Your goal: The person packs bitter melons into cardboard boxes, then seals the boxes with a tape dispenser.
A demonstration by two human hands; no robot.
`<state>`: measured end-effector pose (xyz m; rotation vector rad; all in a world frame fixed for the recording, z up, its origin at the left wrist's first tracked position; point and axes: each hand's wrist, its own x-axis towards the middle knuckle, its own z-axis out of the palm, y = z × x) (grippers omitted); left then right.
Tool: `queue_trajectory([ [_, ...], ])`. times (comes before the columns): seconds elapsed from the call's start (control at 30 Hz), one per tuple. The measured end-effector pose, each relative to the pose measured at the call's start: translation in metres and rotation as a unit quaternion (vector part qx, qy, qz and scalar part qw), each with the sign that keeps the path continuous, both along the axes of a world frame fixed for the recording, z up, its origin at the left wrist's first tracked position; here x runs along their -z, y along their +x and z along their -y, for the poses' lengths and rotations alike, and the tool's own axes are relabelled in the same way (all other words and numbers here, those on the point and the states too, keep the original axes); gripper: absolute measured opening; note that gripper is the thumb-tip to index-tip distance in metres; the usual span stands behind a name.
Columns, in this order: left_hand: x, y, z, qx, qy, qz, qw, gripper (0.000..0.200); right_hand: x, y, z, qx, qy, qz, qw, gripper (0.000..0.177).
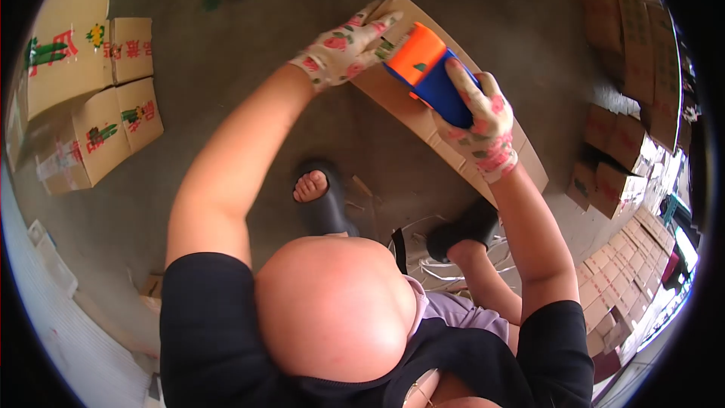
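Note:
My right hand [482,125], in a floral-print glove, grips a blue and orange tape dispenser [442,79]. The dispenser is tilted over one end of a long, flat cardboard box [525,170], its toothed orange front toward my other hand. My left hand [347,47], in a matching glove, lies on that end of the box with fingers stretched out and apart, close to the dispenser's toothed edge. Part of the box is hidden under the dispenser and my right hand.
Printed cartons [94,132] stand at the left. More boxes [615,143] and a stack of flat cardboard [627,272] are on the right. White strapping strips [438,263] lie on the floor around my black shoe [464,230].

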<state>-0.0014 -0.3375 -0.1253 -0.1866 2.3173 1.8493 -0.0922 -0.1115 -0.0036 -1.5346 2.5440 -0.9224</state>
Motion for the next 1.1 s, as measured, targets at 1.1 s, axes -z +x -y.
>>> queue_trajectory([
  [1.1,-0.03,0.051,0.024,-0.401,-0.037,0.02,0.915,0.039,-0.05,0.02,-0.044,-0.025,0.241,0.027,0.97,0.068],
])
